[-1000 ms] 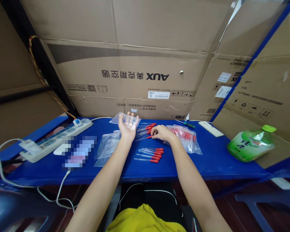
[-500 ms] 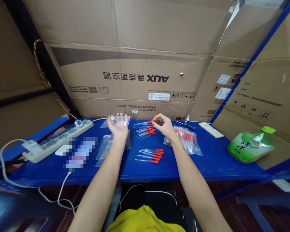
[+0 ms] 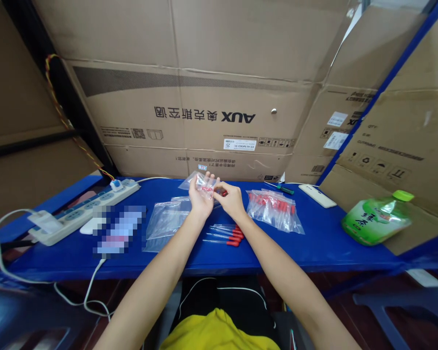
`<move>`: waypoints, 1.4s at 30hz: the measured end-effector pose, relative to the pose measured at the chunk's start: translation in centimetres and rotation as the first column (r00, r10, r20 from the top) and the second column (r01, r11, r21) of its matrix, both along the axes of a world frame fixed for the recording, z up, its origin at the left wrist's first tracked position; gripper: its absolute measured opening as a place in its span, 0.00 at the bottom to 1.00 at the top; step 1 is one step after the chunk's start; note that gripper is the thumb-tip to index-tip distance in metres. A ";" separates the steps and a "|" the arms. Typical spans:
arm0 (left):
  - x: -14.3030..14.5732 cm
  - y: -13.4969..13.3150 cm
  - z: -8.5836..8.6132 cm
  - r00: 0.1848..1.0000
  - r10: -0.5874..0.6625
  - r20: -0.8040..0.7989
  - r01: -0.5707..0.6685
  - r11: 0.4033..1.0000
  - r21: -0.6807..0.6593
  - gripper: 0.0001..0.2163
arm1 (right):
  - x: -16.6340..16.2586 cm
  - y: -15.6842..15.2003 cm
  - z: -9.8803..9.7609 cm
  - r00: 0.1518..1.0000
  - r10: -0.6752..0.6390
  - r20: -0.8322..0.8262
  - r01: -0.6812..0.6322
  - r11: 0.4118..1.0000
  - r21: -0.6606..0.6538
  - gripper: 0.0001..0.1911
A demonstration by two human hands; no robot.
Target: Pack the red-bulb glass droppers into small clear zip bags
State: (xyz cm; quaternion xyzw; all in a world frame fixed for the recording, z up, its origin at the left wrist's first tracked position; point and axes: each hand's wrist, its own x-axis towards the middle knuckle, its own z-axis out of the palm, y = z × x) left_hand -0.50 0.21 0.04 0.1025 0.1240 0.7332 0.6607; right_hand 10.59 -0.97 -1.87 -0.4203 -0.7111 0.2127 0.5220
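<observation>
My left hand (image 3: 201,200) is closed around a small clear plastic bag (image 3: 190,182), held up over the back of the table. A red-bulbed dropper pipette (image 3: 207,189) shows through the plastic. At the bag's right side my right hand (image 3: 230,198) pinches, its fingertips against the bulb end of that pipette; the exact grip is partly hidden. Below the hands lies a row of dropper pipettes (image 3: 235,238) with red bulbs to the right. Others behind the right hand are mostly covered. Flat clear bags (image 3: 164,223) lie left of my left forearm.
Filled bags of red-bulbed pipettes (image 3: 275,211) lie to the right. Beyond them are a green screwdriver (image 3: 284,189), a white phone-like case (image 3: 317,195) and a green bottle (image 3: 375,221). A power strip (image 3: 87,209) and a blurred-out phone (image 3: 120,231) with cables occupy the left. Cardboard (image 3: 204,87) walls the back.
Both hands have come together. My left hand moved right with the bag, and my right hand moved left, bringing the pipette from the back row to the bag.
</observation>
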 end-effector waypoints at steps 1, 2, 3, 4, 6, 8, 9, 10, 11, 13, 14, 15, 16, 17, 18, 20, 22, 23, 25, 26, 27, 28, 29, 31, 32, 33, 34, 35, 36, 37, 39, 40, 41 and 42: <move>0.1 0.0 0.0 1.000 -0.003 -0.002 0.003 1.000 0.004 0.06 | -0.1 0.0 -0.1 1.000 -0.027 0.016 0.027 1.000 -0.004 0.04; 0.1 0.0 0.0 1.000 -0.001 -0.002 0.001 1.000 0.009 0.06 | -0.1 0.1 -0.2 0.999 -0.039 0.028 0.039 0.999 -0.004 0.04; 0.0 0.0 -0.1 1.000 0.002 0.000 -0.002 1.000 0.013 0.06 | -0.1 0.1 -0.3 0.999 -0.038 0.036 0.038 0.999 0.003 0.04; 0.0 0.0 -0.1 1.000 0.003 0.006 -0.003 1.000 0.016 0.06 | -0.1 0.1 -0.3 0.999 -0.029 0.040 0.028 1.000 0.013 0.05; -0.1 0.0 -0.1 1.000 -0.004 0.021 0.004 1.000 0.015 0.06 | -0.2 0.1 -0.4 0.999 -0.004 0.040 0.002 0.999 0.033 0.05; -0.2 0.1 -0.1 0.999 -0.013 0.031 0.013 1.000 0.011 0.06 | -0.3 -0.1 -0.4 0.999 0.021 0.039 -0.022 0.999 0.041 0.06; -0.2 0.1 -0.2 0.999 -0.015 0.032 0.015 1.000 0.010 0.07 | -0.3 -0.2 -0.3 0.999 0.034 0.039 -0.036 0.998 0.048 0.06; -0.3 0.2 -0.2 0.999 -0.012 0.032 0.011 1.000 0.011 0.07 | -0.3 -0.2 -0.2 0.998 0.053 0.038 -0.055 0.997 0.062 0.07; -0.3 0.3 -0.2 0.999 -0.006 0.033 0.005 1.000 0.015 0.07 | -0.2 -0.3 -0.1 0.997 0.075 0.034 -0.077 0.993 0.084 0.07; -0.6 0.4 -0.1 0.999 0.005 0.042 -0.006 1.000 0.025 0.06 | 0.2 -0.3 0.5 0.993 0.115 0.022 -0.116 0.984 0.133 0.08; -0.8 0.5 -0.1 0.999 0.008 0.050 -0.009 1.000 0.030 0.06 | 0.6 -0.3 0.8 0.992 0.125 0.019 -0.126 0.981 0.146 0.08; -1.0 0.5 -0.1 0.998 0.010 0.058 -0.012 0.999 0.034 0.05 | 1.1 -0.3 1.3 0.992 0.127 0.022 -0.128 0.981 0.145 0.09; -1.3 0.6 0.0 0.998 0.012 0.065 -0.015 0.999 0.036 0.05 | 1.8 -0.3 1.8 0.992 0.122 0.030 -0.125 0.983 0.131 0.10; -1.6 0.6 0.1 0.997 0.017 0.071 -0.020 0.999 0.035 0.04 | 2.6 -0.3 2.3 0.993 0.110 0.044 -0.114 0.988 0.109 0.11; -1.9 0.7 0.1 0.997 0.026 0.077 -0.028 0.999 0.031 0.03 | 3.6 -0.4 2.7 0.992 0.101 0.070 -0.107 0.991 0.077 0.12; -2.4 0.8 0.3 0.995 0.041 0.090 -0.042 0.999 0.016 0.03 | 5.8 -0.9 3.3 0.984 0.081 0.156 -0.082 0.997 0.002 0.12; -2.8 0.9 0.4 0.993 0.051 0.103 -0.052 0.999 0.004 0.03 | 8.1 -1.8 3.3 0.950 0.072 0.305 -0.046 0.994 -0.094 0.11; -3.0 0.9 0.5 0.993 0.055 0.107 -0.056 0.998 0.004 0.04 | 9.1 -2.5 3.0 0.928 0.073 0.366 -0.017 0.988 -0.154 0.09; -3.2 1.1 0.5 0.992 0.063 0.111 -0.066 0.998 0.018 0.06 | 10.7 -4.1 2.0 0.896 0.155 0.417 -0.017 0.949 -0.316 0.08; -3.2 1.1 0.6 0.991 0.066 0.113 -0.069 0.997 0.027 0.07 | 11.2 -4.9 1.4 0.883 0.214 0.418 -0.040 0.922 -0.386 0.08; -3.2 1.1 0.6 0.991 0.066 0.115 -0.070 0.997 0.033 0.07 | 11.5 -5.6 0.8 0.883 0.226 0.412 -0.045 0.913 -0.406 0.08; -3.2 1.1 0.6 0.991 0.064 0.119 -0.069 0.997 0.038 0.07 | 11.7 -6.3 0.3 0.882 0.228 0.412 -0.043 0.911 -0.411 0.08; -3.2 1.1 0.6 0.990 0.062 0.123 -0.067 0.997 0.041 0.06 | 11.7 -6.8 -0.2 0.881 0.222 0.418 -0.037 0.913 -0.407 0.07; -3.2 1.0 0.7 0.989 0.055 0.134 -0.061 0.997 0.039 0.05 | 11.5 -7.5 -0.7 0.885 0.196 0.423 -0.016 0.920 -0.392 0.05; -3.1 0.9 0.8 0.989 0.053 0.138 -0.059 0.998 0.037 0.05 | 11.4 -7.6 -0.9 0.890 0.188 0.416 -0.011 0.920 -0.393 0.04; -3.1 0.9 0.9 0.989 0.052 0.139 -0.058 0.998 0.038 0.05 | 11.3 -7.8 -0.9 0.898 0.184 0.400 -0.011 0.918 -0.397 0.03; -3.1 0.8 0.9 0.989 0.051 0.138 -0.057 0.997 0.042 0.05 | 11.2 -7.9 -0.9 0.909 0.181 0.376 -0.015 0.914 -0.405 0.03; -3.1 0.7 1.0 0.990 0.048 0.132 -0.055 0.997 0.051 0.06 | 11.1 -8.0 -0.9 0.921 0.178 0.348 -0.022 0.912 -0.409 0.04; -3.1 0.5 1.2 0.991 0.044 0.124 -0.053 0.996 0.067 0.06 | 11.0 -8.1 -0.7 0.932 0.166 0.321 -0.025 0.915 -0.402 0.04; -3.1 0.5 1.2 0.993 0.037 0.116 -0.047 0.995 0.088 0.07 | 10.9 -8.2 -0.6 0.944 0.143 0.297 -0.021 0.925 -0.379 0.04; -3.0 0.3 1.4 0.994 0.017 0.108 -0.030 0.992 0.123 0.07 | 10.5 -8.6 -0.1 0.969 0.057 0.241 0.016 0.956 -0.292 0.04; -3.0 0.3 1.4 0.994 0.009 0.111 -0.024 0.991 0.131 0.07 | 10.2 -8.8 0.2 0.980 0.005 0.197 0.043 0.970 -0.238 0.05; -3.0 0.2 1.5 0.993 0.004 0.117 -0.020 0.991 0.133 0.07 | 9.8 -9.0 0.5 0.989 -0.043 0.141 0.070 0.980 -0.186 0.06; -2.9 0.2 1.5 0.992 0.004 0.124 -0.020 0.992 0.127 0.07 | 9.2 -9.2 0.8 0.994 -0.083 0.078 0.093 0.986 -0.141 0.07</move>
